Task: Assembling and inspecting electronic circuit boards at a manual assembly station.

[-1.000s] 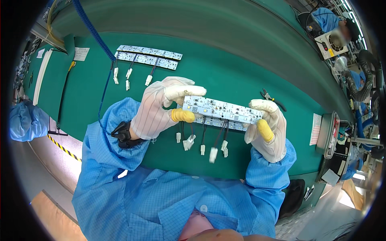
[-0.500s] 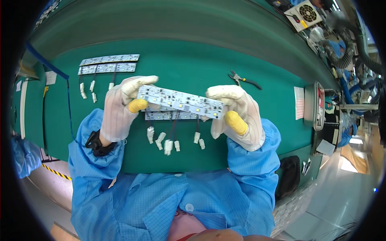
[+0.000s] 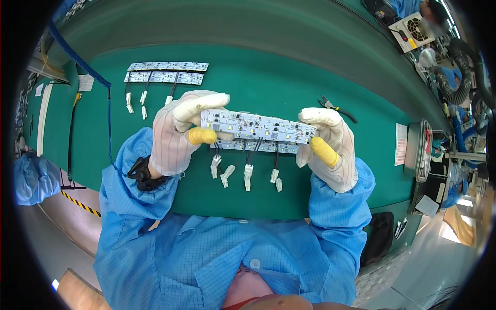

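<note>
A long white LED circuit board [image 3: 258,127] is held up in front of me, tipped slightly down to the right. My left hand [image 3: 178,132], gloved in white with a yellow thumb tip, is closed on its left end. My right hand [image 3: 333,150], gloved the same way, pinches its right end. Partly hidden behind and below it is another LED board [image 3: 248,146]. Dark wires hang from this area to white plug connectors [image 3: 248,178] over the green mat; which board each wire belongs to I cannot tell.
Farther left, two LED boards [image 3: 168,66] lie with wires and white connectors. Cutting pliers [image 3: 338,109] rest beyond my right hand. A blue coiled cord [image 3: 77,57] hangs at the left. On the right are a printed sheet [image 3: 401,144] and a metal-rimmed bin [image 3: 422,151].
The whole view has shifted, so the bench appears farther right. The held board is a little more level, and both hands keep their grip on its ends.
</note>
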`<state>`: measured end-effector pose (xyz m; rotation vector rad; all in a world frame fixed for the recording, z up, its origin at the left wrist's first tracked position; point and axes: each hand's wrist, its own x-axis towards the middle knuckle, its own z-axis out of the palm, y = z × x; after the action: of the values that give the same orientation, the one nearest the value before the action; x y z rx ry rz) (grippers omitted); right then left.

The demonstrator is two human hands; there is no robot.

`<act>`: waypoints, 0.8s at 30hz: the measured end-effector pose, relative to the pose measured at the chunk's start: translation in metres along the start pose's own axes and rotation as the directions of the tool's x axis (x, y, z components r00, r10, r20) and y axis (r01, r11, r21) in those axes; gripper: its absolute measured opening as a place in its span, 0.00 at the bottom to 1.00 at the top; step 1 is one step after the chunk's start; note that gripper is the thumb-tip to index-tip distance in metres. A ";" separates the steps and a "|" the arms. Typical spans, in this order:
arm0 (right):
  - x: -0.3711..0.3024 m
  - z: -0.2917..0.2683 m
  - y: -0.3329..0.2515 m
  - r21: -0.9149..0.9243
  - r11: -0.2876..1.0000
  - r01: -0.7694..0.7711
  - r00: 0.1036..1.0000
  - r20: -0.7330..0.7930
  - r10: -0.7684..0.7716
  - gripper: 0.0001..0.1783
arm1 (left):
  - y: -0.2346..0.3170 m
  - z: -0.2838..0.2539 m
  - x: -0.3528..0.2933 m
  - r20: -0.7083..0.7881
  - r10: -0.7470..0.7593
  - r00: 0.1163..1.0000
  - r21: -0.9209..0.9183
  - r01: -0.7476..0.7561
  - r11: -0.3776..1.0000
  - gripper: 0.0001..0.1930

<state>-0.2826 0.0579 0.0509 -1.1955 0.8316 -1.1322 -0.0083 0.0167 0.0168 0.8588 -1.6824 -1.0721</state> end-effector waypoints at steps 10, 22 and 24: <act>0.012 0.010 0.007 -0.063 0.997 -0.042 0.988 -0.153 0.031 0.20 | 0.009 0.000 -0.002 0.073 -0.088 0.993 -0.348 0.108 0.931 0.21; 0.008 -0.011 0.016 0.098 0.985 -0.144 0.990 0.014 0.143 0.22 | -0.003 -0.001 -0.002 0.046 -0.109 0.993 -0.043 0.111 0.993 0.11; 0.009 -0.001 0.018 0.060 0.994 -0.088 0.994 -0.054 0.091 0.26 | -0.013 -0.002 0.001 0.045 -0.069 0.997 -0.013 0.070 0.997 0.11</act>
<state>-0.2777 0.0488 0.0335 -1.0728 0.8814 -1.1136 -0.0059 0.0105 0.0052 0.8954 -1.6901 -1.1570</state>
